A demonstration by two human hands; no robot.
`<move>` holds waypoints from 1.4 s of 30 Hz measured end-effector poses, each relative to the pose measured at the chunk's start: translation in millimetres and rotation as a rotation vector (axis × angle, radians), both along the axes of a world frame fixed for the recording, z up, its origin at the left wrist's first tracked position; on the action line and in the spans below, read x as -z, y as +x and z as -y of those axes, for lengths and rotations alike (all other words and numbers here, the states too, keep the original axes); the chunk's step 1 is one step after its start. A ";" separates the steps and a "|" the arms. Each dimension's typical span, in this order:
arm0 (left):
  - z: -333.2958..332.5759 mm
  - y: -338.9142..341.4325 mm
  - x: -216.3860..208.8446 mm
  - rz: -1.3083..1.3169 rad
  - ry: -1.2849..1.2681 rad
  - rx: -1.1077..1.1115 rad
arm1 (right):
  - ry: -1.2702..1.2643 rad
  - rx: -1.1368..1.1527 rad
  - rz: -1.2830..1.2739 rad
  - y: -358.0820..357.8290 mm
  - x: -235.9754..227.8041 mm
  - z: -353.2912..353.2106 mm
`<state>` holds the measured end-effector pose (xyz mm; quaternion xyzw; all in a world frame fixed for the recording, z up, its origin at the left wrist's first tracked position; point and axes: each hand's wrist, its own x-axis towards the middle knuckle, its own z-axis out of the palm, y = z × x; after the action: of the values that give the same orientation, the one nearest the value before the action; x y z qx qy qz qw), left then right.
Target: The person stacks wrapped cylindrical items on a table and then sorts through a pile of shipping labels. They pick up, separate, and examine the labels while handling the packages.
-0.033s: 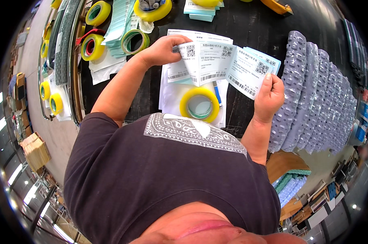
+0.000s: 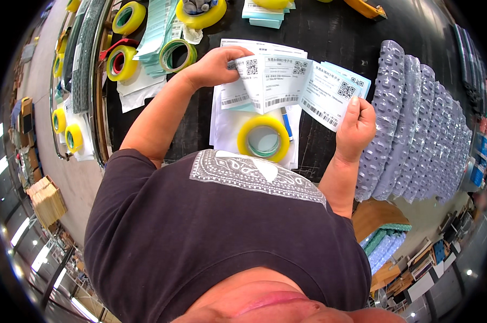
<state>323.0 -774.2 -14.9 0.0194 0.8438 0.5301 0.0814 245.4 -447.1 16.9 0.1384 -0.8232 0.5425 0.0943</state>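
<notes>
A strip of joined white labels, printed with square codes and barcodes, stretches between my hands above the black table. My left hand pinches its left end, where the labels fold over one another. At the other end my right hand grips the strip, thumb on top; pale blue backing shows behind this end. Under the strip lie white sheets of paper. On them rest a yellow roll of tape and a blue pen, partly covered by the labels.
Purple-grey knobbly plastic-wrapped rolls line the table's right side. At the upper left are light blue label stacks, several tape rolls and a red-handled tape dispenser. A metal rail runs along the left edge.
</notes>
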 end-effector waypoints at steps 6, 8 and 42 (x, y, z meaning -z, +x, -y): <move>0.4 -2.9 -5.0 -0.035 0.081 0.040 | -0.098 -0.013 0.057 -0.1 3.1 -2.0; 2.7 -4.5 -6.7 -0.128 0.110 0.090 | -0.066 0.000 0.059 0.3 2.5 -1.9; -81.8 -78.3 -25.5 0.344 -0.378 0.142 | 0.312 -0.932 0.103 -88.9 52.0 46.0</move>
<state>244.6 -692.3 10.6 -0.0274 0.8980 0.3516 0.2629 156.4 -493.1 -35.1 0.4775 -0.7486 0.4034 -0.2210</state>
